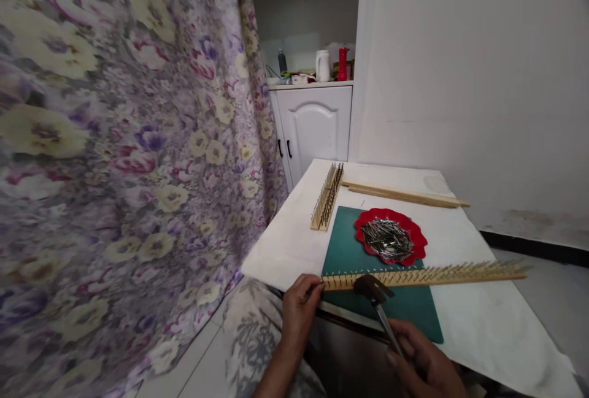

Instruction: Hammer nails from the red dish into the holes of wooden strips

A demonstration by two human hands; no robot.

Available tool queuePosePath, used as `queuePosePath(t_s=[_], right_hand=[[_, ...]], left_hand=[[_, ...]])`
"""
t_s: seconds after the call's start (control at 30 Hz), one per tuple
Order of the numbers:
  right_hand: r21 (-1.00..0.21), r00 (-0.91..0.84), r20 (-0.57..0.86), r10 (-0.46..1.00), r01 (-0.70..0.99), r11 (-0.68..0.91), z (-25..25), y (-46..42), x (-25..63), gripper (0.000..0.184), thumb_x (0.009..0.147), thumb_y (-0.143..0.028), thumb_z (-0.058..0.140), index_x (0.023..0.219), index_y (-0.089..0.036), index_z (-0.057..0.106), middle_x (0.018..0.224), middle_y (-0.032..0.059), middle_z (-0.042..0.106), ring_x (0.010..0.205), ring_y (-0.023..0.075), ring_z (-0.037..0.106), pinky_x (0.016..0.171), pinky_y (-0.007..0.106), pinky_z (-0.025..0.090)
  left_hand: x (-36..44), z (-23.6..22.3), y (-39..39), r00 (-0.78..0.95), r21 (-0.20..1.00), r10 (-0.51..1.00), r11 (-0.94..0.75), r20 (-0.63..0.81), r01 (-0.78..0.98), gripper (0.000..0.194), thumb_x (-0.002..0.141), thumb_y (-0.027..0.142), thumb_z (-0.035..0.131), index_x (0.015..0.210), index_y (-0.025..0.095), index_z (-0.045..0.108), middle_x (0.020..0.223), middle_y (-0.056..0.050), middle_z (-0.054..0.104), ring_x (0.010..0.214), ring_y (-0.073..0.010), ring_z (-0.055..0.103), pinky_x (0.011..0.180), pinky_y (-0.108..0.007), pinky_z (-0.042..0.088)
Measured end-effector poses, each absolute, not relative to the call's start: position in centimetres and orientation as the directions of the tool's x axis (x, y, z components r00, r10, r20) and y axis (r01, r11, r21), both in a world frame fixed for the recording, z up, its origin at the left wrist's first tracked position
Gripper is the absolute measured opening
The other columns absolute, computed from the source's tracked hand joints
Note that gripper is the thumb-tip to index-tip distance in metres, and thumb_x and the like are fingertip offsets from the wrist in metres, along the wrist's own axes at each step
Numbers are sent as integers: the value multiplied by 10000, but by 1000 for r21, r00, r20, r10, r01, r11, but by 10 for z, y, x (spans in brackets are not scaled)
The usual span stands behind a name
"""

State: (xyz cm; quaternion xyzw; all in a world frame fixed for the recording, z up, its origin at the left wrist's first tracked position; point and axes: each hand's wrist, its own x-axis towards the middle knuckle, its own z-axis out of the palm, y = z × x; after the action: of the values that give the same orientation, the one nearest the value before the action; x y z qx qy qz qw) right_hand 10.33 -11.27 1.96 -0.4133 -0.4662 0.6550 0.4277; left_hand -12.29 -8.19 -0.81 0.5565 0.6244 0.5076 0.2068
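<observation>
A long wooden strip [455,275] studded with nails in rows lies across the green mat [343,244], its right end reaching past the mat. At the strip's left end, my left hand [301,297] has thumb and fingers pinched together; whatever lies between the fingertips is hidden or too small to tell. My right hand [421,358] grips the handle of a claw hammer [380,309], whose dark head is over the near edge of the strip. Behind the strip, a red scalloped dish [418,241] holds a heap of loose nails [387,238].
Two shorter nail-studded strips [326,202] lie side by side at the white table's [285,248] back left. Bare wooden strips [405,194] lie along the back. A floral curtain [138,171] hangs at left; a white cabinet [317,125] stands behind.
</observation>
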Motion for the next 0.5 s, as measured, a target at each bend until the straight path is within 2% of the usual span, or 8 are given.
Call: queuePosePath(t_s=[0.17, 0.27, 0.37, 0.5], right_hand=[[-998, -460, -20, 888, -49, -48, 34, -99, 85, 251, 772, -348, 615, 987, -222, 651, 842, 44, 768, 763, 242, 683, 727, 316, 511], [-998, -538, 4, 843, 49, 36, 44, -92, 74, 237, 789, -254, 564, 1013, -202, 621, 770, 31, 740, 724, 236, 667, 695, 314, 498], [-984, -566, 14, 824, 140, 113, 50, -87, 65, 238, 785, -189, 542, 1013, -182, 609, 721, 18, 705, 730, 237, 649, 664, 305, 481], [-971, -552, 3, 834, 199, 135, 51, -84, 56, 224, 754, -158, 550, 961, -178, 631, 669, -6, 688, 631, 207, 617, 623, 292, 466]], left_hand=[[-123, -6, -82, -273, 872, 915, -143, 297, 468, 151, 821, 246, 543, 745, 183, 658, 773, -30, 641, 751, -164, 599, 688, -231, 454], [-123, -3, -83, -266, 882, 920, -146, 288, 448, 140, 799, 210, 539, 746, 185, 666, 786, -33, 650, 768, -167, 602, 700, -233, 453], [-123, -2, -84, -261, 889, 921, -158, 290, 430, 154, 778, 164, 526, 768, 186, 678, 805, -27, 659, 784, -166, 609, 707, -232, 448], [-125, -3, -84, -261, 886, 922, -152, 288, 438, 179, 764, 150, 515, 779, 189, 689, 781, -20, 656, 756, -165, 604, 681, -232, 442]])
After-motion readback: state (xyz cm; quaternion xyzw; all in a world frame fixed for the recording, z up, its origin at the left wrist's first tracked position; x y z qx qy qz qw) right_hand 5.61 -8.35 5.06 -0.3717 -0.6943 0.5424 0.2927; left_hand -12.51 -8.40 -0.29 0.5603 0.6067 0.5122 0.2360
